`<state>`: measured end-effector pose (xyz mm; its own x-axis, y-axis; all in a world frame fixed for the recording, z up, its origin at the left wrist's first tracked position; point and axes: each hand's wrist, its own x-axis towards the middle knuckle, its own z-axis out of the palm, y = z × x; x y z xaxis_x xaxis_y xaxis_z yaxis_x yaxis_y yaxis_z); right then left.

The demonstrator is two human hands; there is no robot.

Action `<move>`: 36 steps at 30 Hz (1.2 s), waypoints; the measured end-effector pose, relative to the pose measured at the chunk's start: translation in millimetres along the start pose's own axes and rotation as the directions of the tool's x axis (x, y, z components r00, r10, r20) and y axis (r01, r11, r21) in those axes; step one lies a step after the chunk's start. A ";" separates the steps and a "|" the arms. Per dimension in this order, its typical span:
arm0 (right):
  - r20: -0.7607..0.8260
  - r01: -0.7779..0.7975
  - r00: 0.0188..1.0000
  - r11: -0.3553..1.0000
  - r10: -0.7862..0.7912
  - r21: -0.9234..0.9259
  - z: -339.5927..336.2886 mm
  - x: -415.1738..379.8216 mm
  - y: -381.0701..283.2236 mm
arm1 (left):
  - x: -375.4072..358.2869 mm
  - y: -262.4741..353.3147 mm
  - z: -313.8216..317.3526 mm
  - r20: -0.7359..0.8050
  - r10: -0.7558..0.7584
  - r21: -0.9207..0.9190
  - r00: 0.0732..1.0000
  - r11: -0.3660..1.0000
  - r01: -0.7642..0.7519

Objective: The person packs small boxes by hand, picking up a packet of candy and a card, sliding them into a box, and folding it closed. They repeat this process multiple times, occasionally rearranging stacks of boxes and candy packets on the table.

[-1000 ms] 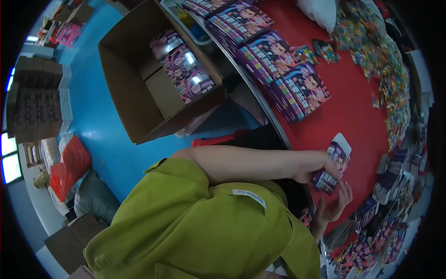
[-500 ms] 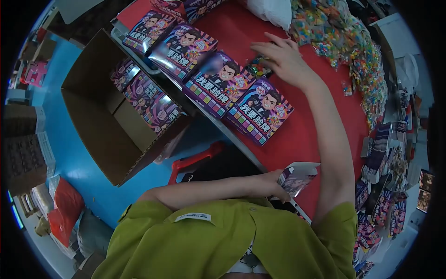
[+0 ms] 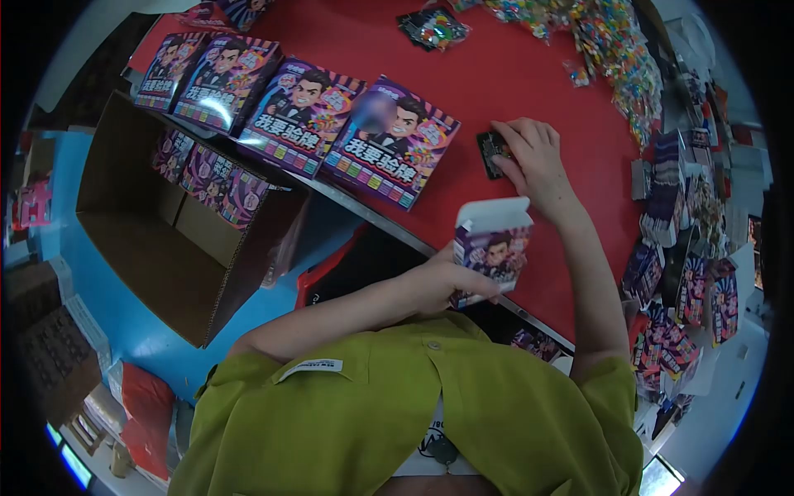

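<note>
Left hand (image 3: pixel 451 281) grips a small purple carton (image 3: pixel 492 248) by its lower side, held upright over the near table edge, top flap open and standing up. Can't see inside it, so whether anything is in there is unclear.

Right hand (image 3: pixel 533 161) is flat on the red table (image 3: pixel 529 74), fingers curled down onto a small dark packet (image 3: pixel 494 151); packet is pinched or pressed under the fingertips and lies on the table, not lifted. Packet sits just beyond the carton, near but apart.

Row of big purple boxes (image 3: pixel 389 145) lies side by side along the table's left edge, four visible. Below them on the blue floor an open cardboard case (image 3: pixel 165 248) holds more of the same boxes packed along its far wall; most of the case is unfilled.

Heap of colourful packets (image 3: pixel 616 50) at the far right of the table, one stray packet (image 3: pixel 434 25) at the top. Stacks of small cartons (image 3: pixel 686 273) crowd the right side.

Progress, as a judgement: carton is opened and in hand, one packet is being picked up; the packet is not yet in the carton, the flap is not closed, and plenty of loose packets and small cartons remain.
</note>
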<state>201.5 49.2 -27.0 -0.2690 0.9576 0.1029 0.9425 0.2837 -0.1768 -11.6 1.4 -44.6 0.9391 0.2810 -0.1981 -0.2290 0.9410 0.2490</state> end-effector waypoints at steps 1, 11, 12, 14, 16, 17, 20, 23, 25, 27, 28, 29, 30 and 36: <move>-0.004 -0.016 1.000 1.000 0.016 -0.007 -0.5 -6.5 1.5 | 1.2 2.1 0.9 -0.063 -0.015 -0.065 0.998 0.998 0.011; -0.175 -0.517 0.787 0.787 0.591 0.337 -7.2 -24.1 3.6 | 14.1 2.9 17.6 -0.352 0.315 0.238 0.881 0.941 -0.241; -0.177 -0.526 0.779 0.780 0.602 0.338 -4.2 -27.6 -2.7 | 18.6 7.0 19.5 -0.360 0.364 0.274 0.859 0.921 -0.276; -0.115 -0.657 0.734 0.742 0.670 0.133 4.7 -29.3 -14.8 | 25.6 13.0 21.6 -0.356 0.363 0.229 0.861 0.927 -0.296; -0.095 -0.704 0.691 0.698 0.716 0.135 4.5 -19.2 -26.0 | 28.9 16.9 17.3 -0.264 0.359 0.180 0.895 0.930 -0.320; -0.077 -0.739 0.655 0.659 0.751 0.141 4.5 -15.1 -27.5 | 29.9 16.1 17.7 -0.260 0.385 0.197 0.886 0.919 -0.341; 0.027 -0.785 0.577 0.545 0.816 0.293 9.0 -11.1 -15.3 | 28.0 12.4 15.7 -0.277 0.395 0.209 0.876 0.914 -0.347; 0.165 -0.704 0.564 0.368 0.809 0.607 15.7 -16.1 -0.4 | 24.8 11.5 13.5 -0.283 0.372 0.211 0.884 0.923 -0.321; 0.112 -0.694 0.573 0.408 0.812 0.594 18.4 -16.3 -1.7 | 24.3 10.2 10.9 -0.272 0.374 0.219 0.887 0.921 -0.322; 0.057 -0.681 0.585 0.451 0.809 0.577 15.1 -19.1 -2.8 | 24.2 11.1 11.0 -0.260 0.381 0.226 0.887 0.917 -0.328; 0.078 -0.569 0.591 0.347 0.803 0.746 10.3 -23.6 -3.9 | 23.3 11.7 11.4 -0.305 0.356 0.193 0.883 0.932 -0.308; 0.098 -0.431 0.603 0.220 0.791 0.875 5.2 -28.1 -4.5 | 22.0 11.6 12.0 -0.351 0.329 0.157 0.877 0.944 -0.292; 0.099 -0.432 0.606 0.221 0.790 0.875 -1.0 -34.2 -2.3 | 20.9 10.5 14.1 -0.352 0.331 0.156 0.875 0.943 -0.294; -0.193 0.094 0.732 0.185 0.653 0.978 -49.9 -51.2 -13.2 | 19.7 11.2 27.9 -0.240 0.103 0.110 0.965 0.991 -0.078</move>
<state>212.7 -6.0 18.9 0.4570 0.8769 0.1492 -0.0451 0.1903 -0.9807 11.5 12.2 -19.3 0.8216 0.4131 -0.3929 -0.2723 0.8898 0.3661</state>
